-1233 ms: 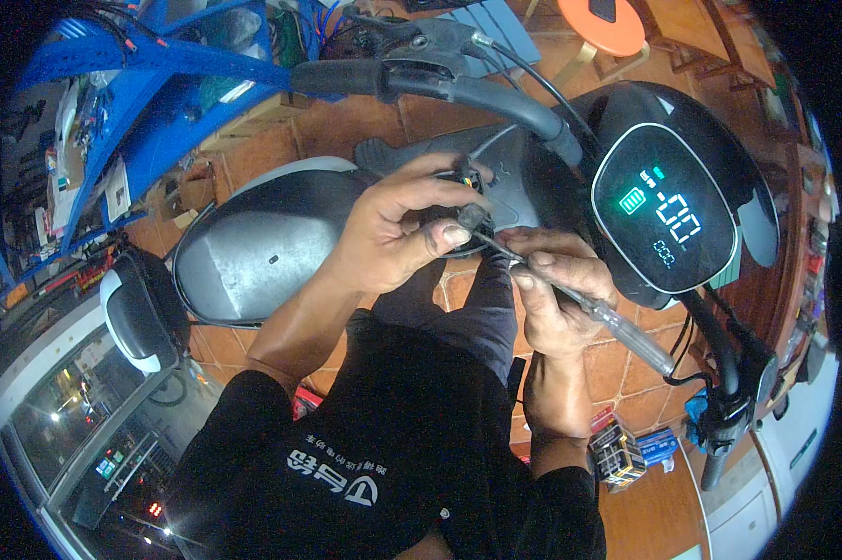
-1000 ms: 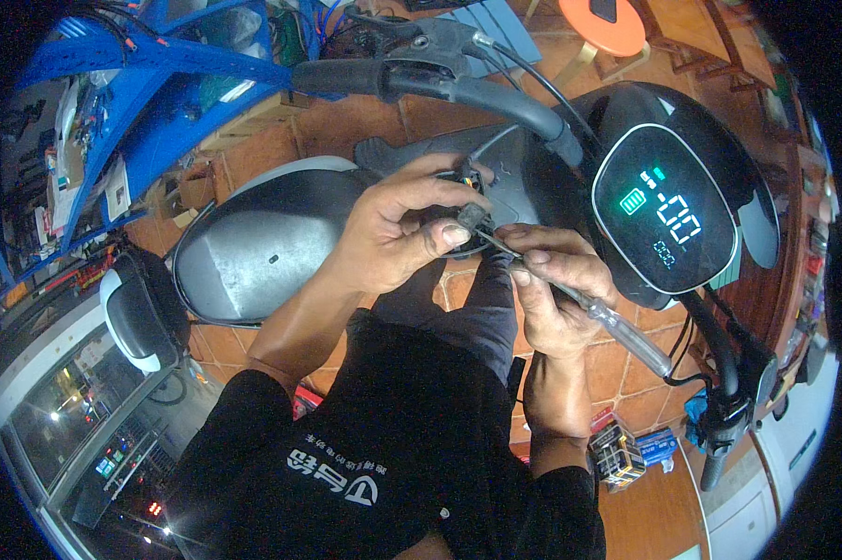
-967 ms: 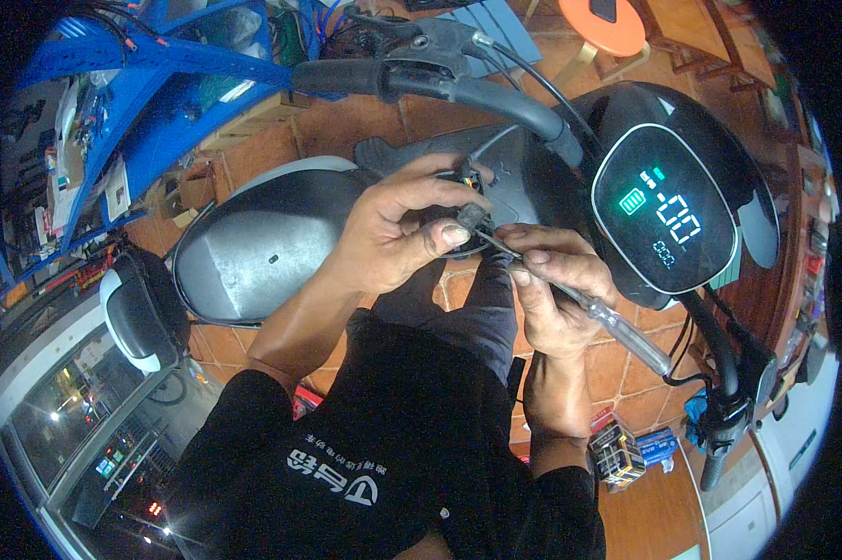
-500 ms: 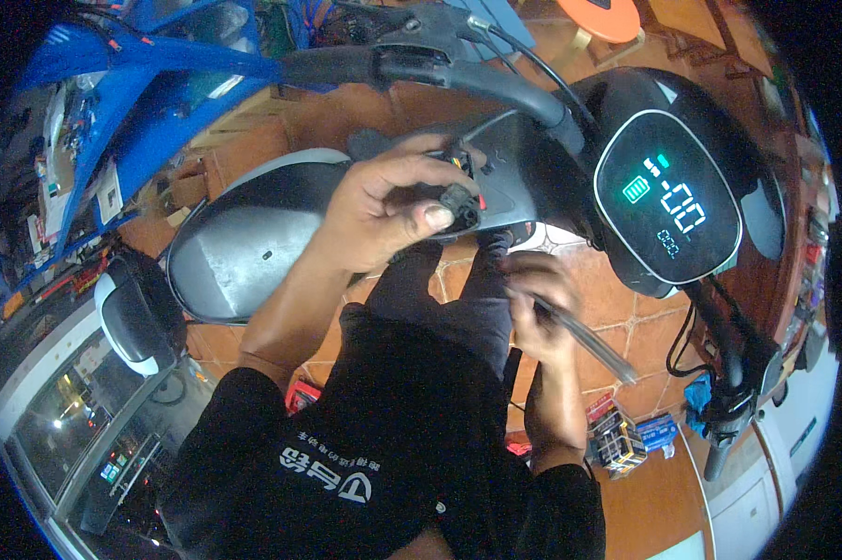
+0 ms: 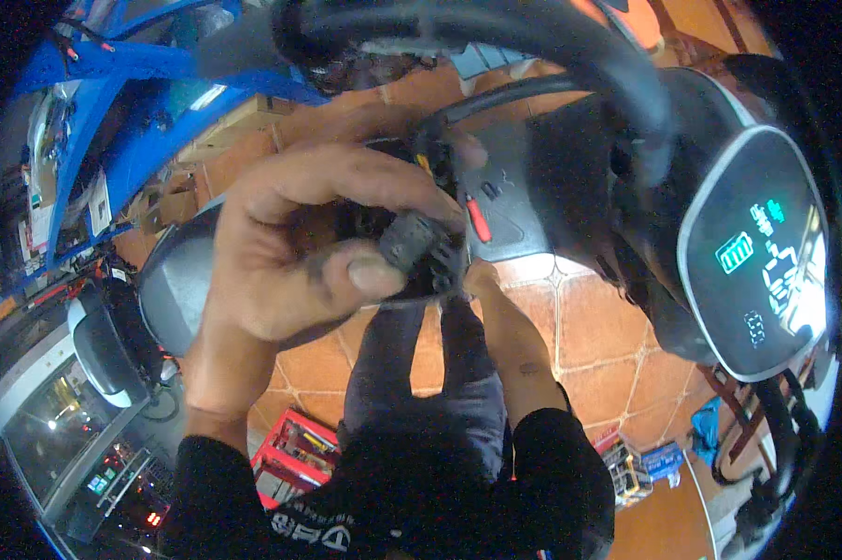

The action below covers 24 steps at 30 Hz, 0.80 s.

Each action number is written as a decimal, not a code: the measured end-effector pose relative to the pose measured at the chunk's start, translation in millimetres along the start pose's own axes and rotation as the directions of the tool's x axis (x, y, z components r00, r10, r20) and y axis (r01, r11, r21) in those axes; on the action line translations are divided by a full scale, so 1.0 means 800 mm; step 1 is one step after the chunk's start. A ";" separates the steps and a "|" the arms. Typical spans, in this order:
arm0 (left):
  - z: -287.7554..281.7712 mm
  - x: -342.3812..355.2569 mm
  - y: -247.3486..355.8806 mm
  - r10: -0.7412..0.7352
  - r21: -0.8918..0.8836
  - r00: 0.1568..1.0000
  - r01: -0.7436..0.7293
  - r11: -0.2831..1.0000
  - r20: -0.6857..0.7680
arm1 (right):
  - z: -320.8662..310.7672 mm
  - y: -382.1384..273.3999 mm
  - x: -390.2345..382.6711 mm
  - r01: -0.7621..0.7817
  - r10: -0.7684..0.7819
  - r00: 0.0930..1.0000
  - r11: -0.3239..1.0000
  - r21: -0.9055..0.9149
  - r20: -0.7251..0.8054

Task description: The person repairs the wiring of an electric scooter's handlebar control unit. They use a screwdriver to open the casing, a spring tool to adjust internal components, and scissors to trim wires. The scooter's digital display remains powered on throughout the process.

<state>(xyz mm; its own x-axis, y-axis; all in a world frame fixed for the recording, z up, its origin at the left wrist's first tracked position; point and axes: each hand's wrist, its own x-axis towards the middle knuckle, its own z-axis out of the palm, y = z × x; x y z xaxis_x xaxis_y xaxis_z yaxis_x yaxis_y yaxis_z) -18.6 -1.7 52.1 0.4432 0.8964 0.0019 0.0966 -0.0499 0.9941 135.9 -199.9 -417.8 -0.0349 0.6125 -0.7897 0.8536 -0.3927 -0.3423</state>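
My left hand is large in the middle of the view, its thumb and fingers pinching a small black plastic connector block. Dark parts and a bit of yellow show behind the fingers, too shadowed to make out. Just right of them, my right hand comes up from below. Its fingers are hidden behind the dark parts, so what they hold does not show. A red-handled tool lies on the grey footboard of an electric scooter, beside a small black piece.
The scooter's lit display stands at right, and its blurred handlebar arches across the top. A black seat is at left. Blue shelving holds goods at upper left. A red tool box and small boxes lie below.
My right hand has moved up and left behind the dark parts; the long grey tool it held no longer shows. The view has come closer, and my left hand still pinches the connector block.
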 end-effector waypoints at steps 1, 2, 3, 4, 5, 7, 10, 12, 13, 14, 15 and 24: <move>-0.003 -0.003 -0.012 0.049 0.003 0.999 -0.049 0.999 -0.004 | 0.009 0.004 0.019 0.048 -0.048 0.999 0.999 0.005 -0.012; -0.006 -0.005 -0.024 0.092 0.010 0.996 -0.092 0.996 -0.008 | 0.019 0.004 0.039 0.098 -0.097 0.995 0.995 0.011 -0.024; 0.001 0.008 -0.032 0.144 -0.011 0.989 -0.144 0.990 0.033 | 0.066 0.023 0.089 -0.045 0.031 0.991 0.994 -0.102 -0.129; 0.008 0.016 -0.043 0.187 -0.026 0.980 -0.186 0.982 0.069 | 0.092 0.041 0.117 -0.042 0.029 0.974 0.998 -0.054 -0.226; 0.012 0.020 -0.052 0.232 -0.056 0.967 -0.227 0.972 0.103 | 0.101 0.064 0.136 -0.046 0.038 0.944 0.999 -0.015 -0.326; 0.000 0.011 -0.061 0.279 -0.049 0.955 -0.276 0.960 0.095 | 0.113 0.046 0.135 -0.054 -0.084 0.819 0.974 -0.222 -0.567; -0.020 0.012 -0.069 0.369 -0.063 0.920 -0.364 0.929 0.129 | 0.089 0.019 0.147 0.076 -0.082 0.903 0.997 -0.030 -0.421; -0.038 0.009 -0.087 0.436 -0.042 0.890 -0.435 0.900 0.136 | 0.064 -0.033 0.125 0.020 -0.017 0.939 1.000 0.005 -0.343; -0.037 0.014 -0.089 0.473 -0.045 0.867 -0.472 0.880 0.153 | 0.059 -0.043 0.127 -0.028 0.036 0.941 0.999 0.028 -0.336; -0.034 0.017 -0.089 0.481 -0.047 0.862 -0.480 0.876 0.162 | 0.053 -0.052 0.128 -0.075 0.087 0.941 0.996 0.050 -0.327; -0.026 0.010 -0.071 0.428 -0.048 0.896 -0.426 0.904 0.119 | 0.052 -0.066 0.137 -0.179 0.209 0.942 0.975 0.132 -0.261; -0.002 -0.003 -0.044 0.132 -0.095 0.985 -0.122 0.988 0.108 | -0.009 -0.116 -0.007 0.338 -0.092 0.841 0.859 0.385 -0.533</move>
<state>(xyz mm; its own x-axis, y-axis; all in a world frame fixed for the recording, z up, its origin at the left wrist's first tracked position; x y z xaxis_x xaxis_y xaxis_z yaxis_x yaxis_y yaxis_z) -24.7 -1.2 17.0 0.5461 0.8288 0.1217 -0.0432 -0.1172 0.9922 60.6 -162.0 -377.6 0.1696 0.9169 -0.3614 0.5213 -0.3947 -0.7566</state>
